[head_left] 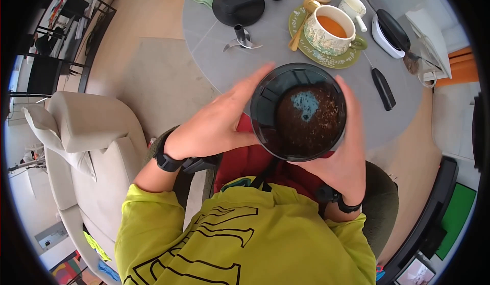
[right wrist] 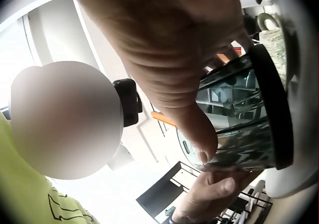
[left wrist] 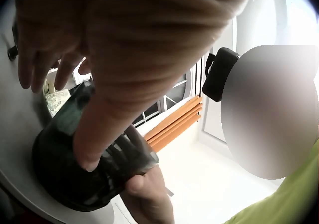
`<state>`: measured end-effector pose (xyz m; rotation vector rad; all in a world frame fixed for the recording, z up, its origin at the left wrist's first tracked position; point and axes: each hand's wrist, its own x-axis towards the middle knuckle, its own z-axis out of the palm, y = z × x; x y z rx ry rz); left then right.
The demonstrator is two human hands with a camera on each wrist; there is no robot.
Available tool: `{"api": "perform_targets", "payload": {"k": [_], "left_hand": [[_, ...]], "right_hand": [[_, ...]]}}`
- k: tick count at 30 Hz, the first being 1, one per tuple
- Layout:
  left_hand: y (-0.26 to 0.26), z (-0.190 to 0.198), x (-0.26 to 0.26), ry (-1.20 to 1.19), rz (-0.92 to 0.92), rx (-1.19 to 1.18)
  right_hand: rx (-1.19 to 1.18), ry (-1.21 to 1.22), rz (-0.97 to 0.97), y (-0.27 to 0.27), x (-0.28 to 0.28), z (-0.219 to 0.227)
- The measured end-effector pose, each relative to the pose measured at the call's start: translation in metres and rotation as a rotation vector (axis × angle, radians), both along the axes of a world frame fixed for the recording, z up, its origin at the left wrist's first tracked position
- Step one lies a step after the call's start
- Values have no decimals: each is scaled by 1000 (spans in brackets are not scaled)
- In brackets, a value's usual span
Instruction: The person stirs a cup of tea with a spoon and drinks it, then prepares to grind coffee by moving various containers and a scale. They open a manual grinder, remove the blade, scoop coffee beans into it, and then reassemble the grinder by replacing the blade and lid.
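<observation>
Both hands hold a dark see-through grinder bowl (head_left: pixel 265 106) in front of the body, close to the near edge of the table. Dark brown grounds (head_left: pixel 324 132) lie inside it, with a bluish patch of the base showing through. My left hand (head_left: pixel 219 116) holds the bowl's left side, its thumb low and fingers reaching up toward the rim. The right hand (head_left: pixel 352 147) grips the opposite side. Seen from the left wrist, the bowl (left wrist: pixel 60 169) is tilted, the left thumb pressed along its wall. In the right wrist view, the right thumb lies over the bowl (right wrist: pixel 244 149).
On the round grey table (head_left: pixel 204 34) lie a blade insert (head_left: pixel 244 39) and a black lid (head_left: pixel 239 6). A patterned cup (head_left: pixel 319 40) of orange liquid stands on a green saucer (head_left: pixel 332 60) beside a wooden spoon (head_left: pixel 296 39). A black-handled tool (head_left: pixel 383 88) lies right.
</observation>
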<state>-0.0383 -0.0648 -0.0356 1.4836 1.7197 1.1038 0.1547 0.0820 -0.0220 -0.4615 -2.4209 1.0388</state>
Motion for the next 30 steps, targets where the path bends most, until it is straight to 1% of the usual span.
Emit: {"api": "perform_targets", "payload": {"k": [1, 2, 4, 5, 8, 10, 14, 16, 17, 19, 20, 22, 23, 25, 26, 28, 30], "left_hand": [[-1, -1, -1, -11, -41, -38], [-1, -1, -1, -19, -37, -31], [1, 1, -2, -154, -101, -175], [2, 1, -3, -158, -97, -169], [2, -1, -3, -200, -137, -159], [0, -4, -3, -192, -81, -89], [-2, -7, -5, -228, -16, 8], [-1, -3, -8, -154, -46, 17], [-1, 0, -8, -154, -51, 20], [-2, 6, -5, -57, -47, 81], [-2, 7, -2, -55, -49, 82], [-1, 7, 3, 122, -3, 138], [0, 7, 6, 123, -10, 137], [3, 4, 10, 234, 79, 210], [5, 2, 11, 236, 74, 210], [8, 0, 13, 304, 137, 287], [9, 1, 12, 350, 139, 294]], "right_hand": [[-22, -9, 6, 0, 0, 4], [-15, -16, 11, 1, 0, 6], [39, -20, -35, 4, -2, 9], [45, -24, -31, 5, -4, 10], [-94, 6, 52, 6, -9, 10], [-146, 91, 9, 6, -14, 3], [-92, 127, -25, 9, -11, 3], [-165, 186, 26, 7, -8, -1], [-187, 206, 40, 6, -7, -4], [-387, 391, 41, 5, -9, -10], [-386, 393, 40, 4, -10, -14], [-401, 386, -13, 2, -12, -26], [-450, 415, 2, -1, -15, -32], [-418, 396, -25, -4, -19, -41], [-388, 374, -44, -7, -21, -44], [-433, 374, -44, -10, -24, -51], [-402, 425, -5, -9, -26, -62]]}}
